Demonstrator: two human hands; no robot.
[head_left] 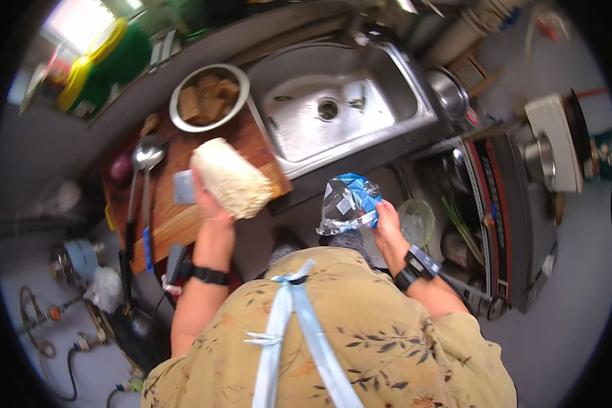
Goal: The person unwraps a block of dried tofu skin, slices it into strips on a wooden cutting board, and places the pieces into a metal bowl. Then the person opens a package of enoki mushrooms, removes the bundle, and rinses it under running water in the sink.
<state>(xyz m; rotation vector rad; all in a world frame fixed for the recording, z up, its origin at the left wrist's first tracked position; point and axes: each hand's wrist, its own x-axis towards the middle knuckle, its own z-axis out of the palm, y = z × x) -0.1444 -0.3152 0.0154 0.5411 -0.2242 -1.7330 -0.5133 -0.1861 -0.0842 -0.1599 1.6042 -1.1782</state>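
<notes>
My left hand [210, 204] grips a thick, cream-white bunch of what look like enoki mushrooms [232, 178]. The bunch is held above the right end of a wooden cutting board [176, 224], its knobbly end towards my body. In my right hand [389, 227] is a crumpled clear and blue plastic bag [351, 201], pinched at its right side, in front of the sink. A flat grey piece [183, 187] shows beside my left fingers; I cannot tell what it belongs to.
A metal bowl [174, 104] of brown chunks [214, 102] stands behind the board. Two long-handled ladles [148, 153] lie near a red onion [121, 170]. Right of them is a steel sink [298, 130]. Green onions [461, 229] sit on a rack at right; hoses [71, 352] run at lower left.
</notes>
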